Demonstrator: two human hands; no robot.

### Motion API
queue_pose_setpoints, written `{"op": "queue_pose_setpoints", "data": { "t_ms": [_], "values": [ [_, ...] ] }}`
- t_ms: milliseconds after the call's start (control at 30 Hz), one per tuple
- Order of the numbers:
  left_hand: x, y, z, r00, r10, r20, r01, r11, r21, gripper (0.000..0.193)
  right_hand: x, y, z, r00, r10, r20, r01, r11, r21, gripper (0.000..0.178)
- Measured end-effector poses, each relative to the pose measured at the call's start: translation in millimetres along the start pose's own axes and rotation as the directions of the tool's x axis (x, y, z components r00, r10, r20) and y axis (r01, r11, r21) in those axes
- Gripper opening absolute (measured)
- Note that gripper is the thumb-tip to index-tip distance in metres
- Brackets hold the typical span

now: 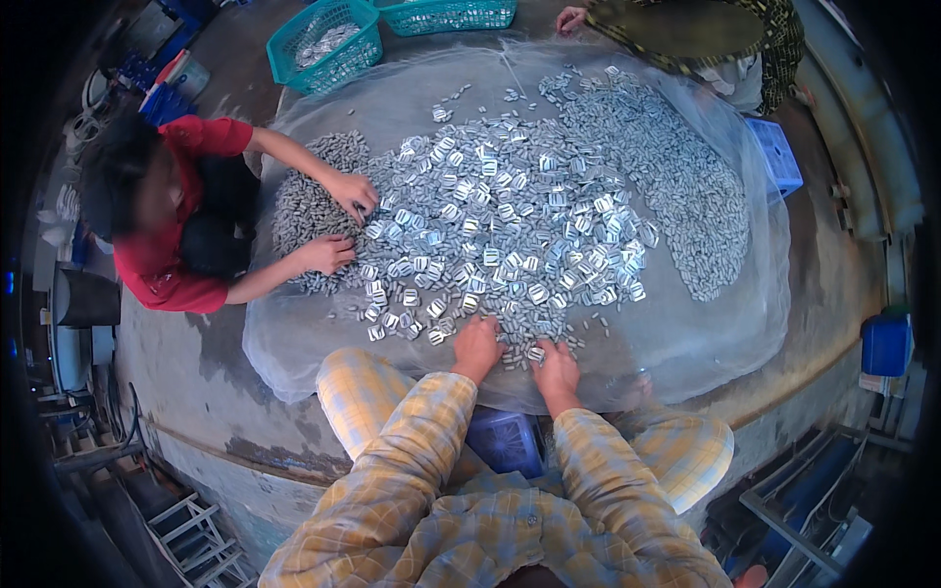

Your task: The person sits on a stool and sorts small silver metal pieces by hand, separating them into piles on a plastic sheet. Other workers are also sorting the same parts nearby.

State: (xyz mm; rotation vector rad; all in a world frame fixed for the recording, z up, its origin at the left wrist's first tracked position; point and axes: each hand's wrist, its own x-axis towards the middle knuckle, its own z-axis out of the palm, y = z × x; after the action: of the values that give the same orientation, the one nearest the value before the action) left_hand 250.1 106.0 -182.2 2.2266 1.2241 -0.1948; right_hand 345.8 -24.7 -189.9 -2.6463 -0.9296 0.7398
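Observation:
A broad heap of shiny flat metal buckles (490,257) with slots lies mixed with small grey metal pieces on a translucent sheet (686,333). At its near edge, my left hand (477,348) rests with curled fingers against the small grey pieces (516,343); its fingertips are partly hidden, so what they hold, if anything, cannot be made out. Just to the right is my right hand (557,370), its thumb and fingers closed at a single shiny buckle (536,355). Small pieces lie between the two hands.
A co-worker in a red shirt (172,265) reaches into a grey pile (319,211) at the left. Another person's hand (570,20) shows at the far side. Turquoise baskets (338,73) stand at the back, a blue-white crate (774,157) at the right, a blue crate (505,443) before me.

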Motion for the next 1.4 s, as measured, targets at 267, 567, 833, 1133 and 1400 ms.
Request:
{"op": "queue_pose_setpoints", "data": {
  "t_ms": [267, 567, 833, 1133, 1400],
  "values": [
    [-1.5, 8.4, -3.4, 0.988, -0.147, 0.038, 0.15, 0.984, -0.093, 0.039, 1.0, 11.3, 11.0, 0.965, -0.141, -0.22, 0.154, 0.987, 0.045, 0.026],
    [6.2, 0.6, -33.0, 0.905, 0.166, 0.391, 0.404, -0.047, -0.914, 0.041, 29.2, -22.9, -33.6, 0.933, 0.07, 0.353, -0.346, -0.095, 0.933, 0.012],
    [-11.7, 43.8, -39.7, 0.994, 0.078, 0.077, 0.11, -0.694, -0.712, 0.029, 17.9, -110.6, -43.0, 0.958, 0.023, -0.285, 0.282, 0.1, 0.954, 0.011],
    [-12.3, 13.2, -89.6, 0.981, 0.194, -0.023, 0.17, -0.903, -0.394, 0.033, -4.3, -187.5, -67.6, 0.832, -0.091, -0.547, 0.548, 0.282, 0.788, 0.033],
    [-17.0, 8.5, -115.5, 0.991, 0.129, 0.04, 0.135, -0.968, -0.21, 0.042, -14.3, -186.4, -106.0, 0.845, 0.07, -0.531, 0.512, 0.185, 0.839, 0.025]
  ]
}}
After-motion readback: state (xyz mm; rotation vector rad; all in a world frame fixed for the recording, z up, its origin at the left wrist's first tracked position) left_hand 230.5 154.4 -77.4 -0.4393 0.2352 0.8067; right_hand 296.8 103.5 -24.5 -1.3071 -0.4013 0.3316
